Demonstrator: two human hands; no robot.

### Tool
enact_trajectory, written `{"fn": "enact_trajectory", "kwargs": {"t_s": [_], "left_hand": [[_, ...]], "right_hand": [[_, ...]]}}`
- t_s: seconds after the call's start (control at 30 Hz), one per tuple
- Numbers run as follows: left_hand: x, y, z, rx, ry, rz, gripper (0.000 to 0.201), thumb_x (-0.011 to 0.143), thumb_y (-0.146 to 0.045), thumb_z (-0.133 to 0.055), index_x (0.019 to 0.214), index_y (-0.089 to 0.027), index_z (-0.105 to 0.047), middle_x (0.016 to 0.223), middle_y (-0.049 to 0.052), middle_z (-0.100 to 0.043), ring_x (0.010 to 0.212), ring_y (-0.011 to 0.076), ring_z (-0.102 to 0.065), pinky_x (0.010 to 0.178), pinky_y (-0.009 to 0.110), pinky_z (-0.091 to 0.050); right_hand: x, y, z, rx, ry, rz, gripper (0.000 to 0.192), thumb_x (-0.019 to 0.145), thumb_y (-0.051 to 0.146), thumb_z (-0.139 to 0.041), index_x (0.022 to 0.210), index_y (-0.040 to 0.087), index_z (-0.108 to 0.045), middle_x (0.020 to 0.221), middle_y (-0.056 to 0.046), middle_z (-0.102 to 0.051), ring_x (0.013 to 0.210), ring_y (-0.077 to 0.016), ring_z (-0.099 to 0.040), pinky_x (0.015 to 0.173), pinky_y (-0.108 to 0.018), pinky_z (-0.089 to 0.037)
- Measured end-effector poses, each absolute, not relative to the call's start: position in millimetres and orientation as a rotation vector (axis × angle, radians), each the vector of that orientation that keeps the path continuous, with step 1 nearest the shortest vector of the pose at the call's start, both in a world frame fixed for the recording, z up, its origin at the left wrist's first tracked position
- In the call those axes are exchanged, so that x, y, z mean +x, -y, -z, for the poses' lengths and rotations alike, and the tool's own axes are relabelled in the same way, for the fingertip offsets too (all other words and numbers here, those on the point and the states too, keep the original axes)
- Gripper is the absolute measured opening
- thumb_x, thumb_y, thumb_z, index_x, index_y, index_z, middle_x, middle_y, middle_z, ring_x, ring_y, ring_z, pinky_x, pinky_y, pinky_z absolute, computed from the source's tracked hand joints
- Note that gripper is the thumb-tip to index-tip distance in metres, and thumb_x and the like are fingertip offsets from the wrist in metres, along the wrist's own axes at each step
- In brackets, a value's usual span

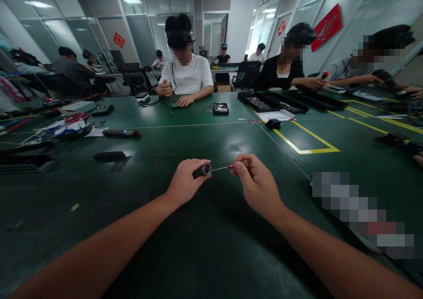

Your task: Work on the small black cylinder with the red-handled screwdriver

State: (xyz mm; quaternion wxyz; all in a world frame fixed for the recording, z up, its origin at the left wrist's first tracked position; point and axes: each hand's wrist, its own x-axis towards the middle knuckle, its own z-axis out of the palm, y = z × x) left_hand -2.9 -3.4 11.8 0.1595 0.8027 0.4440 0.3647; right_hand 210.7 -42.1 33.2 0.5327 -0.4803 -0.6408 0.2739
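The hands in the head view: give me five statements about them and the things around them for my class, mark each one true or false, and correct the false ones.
1. The right hand holds a screwdriver. True.
2. The left hand is empty. False: it holds a dark cylinder.
3. The screwdriver's shaft points away from the cylinder. False: it points toward the cylinder's open end.
4. Yellow tape marks the table beyond the right hand. True.
5. The hands are above a white surface. False: the tabletop is dark green.
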Motion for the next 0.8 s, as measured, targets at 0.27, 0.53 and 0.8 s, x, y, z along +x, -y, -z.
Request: {"fn": "enact_trajectory", "kwargs": {"t_s": [0.27,0.53,0.8], "left_hand": [[-4.0,2.1,-9.2,2.299,-1.266,-1.033,0.038,0.084,-0.021,-0.077,0.121,-0.026,-0.069,0.116,0.005,-0.072,0.110,0.0242,-0.065,0.100,0.046,-0.048],[-4.0,2.4,-8.4,2.272,-1.271,-1.035,0.037,0.085,-0.021,-0.076,0.122,-0.025,-0.069,0.116,0.005,-0.072,0.110,0.0239,-0.064,0.102,0.047,-0.048],[-6.7,-0.7,-5.7,2.206,-1.267,-1.076,0.037,0.085,-0.019,-0.076,0.121,-0.025,-0.068,0.116,0.005,-0.071,0.110,0.0233,-0.065,0.101,0.046,-0.049]], "right_hand": [[210.7,42.1,-34.2,-1.164,1.570,-0.623,0.018,0.102,0.039,-0.050,0.101,0.024,-0.059,0.086,-0.003,-0.070,0.079,-0.0194,-0.068,0.072,-0.033,-0.051],[211.0,45.4,-33.6,-1.150,1.621,-0.609,0.016,0.103,0.038,-0.049,0.107,0.025,-0.057,0.093,-0.004,-0.070,0.087,-0.0213,-0.070,0.078,-0.035,-0.052],[212.6,42.9,-32.0,-1.061,1.616,-0.742,0.017,0.103,0.038,-0.049,0.109,0.026,-0.058,0.098,-0.004,-0.069,0.094,-0.0212,-0.068,0.084,-0.037,-0.052]]}}
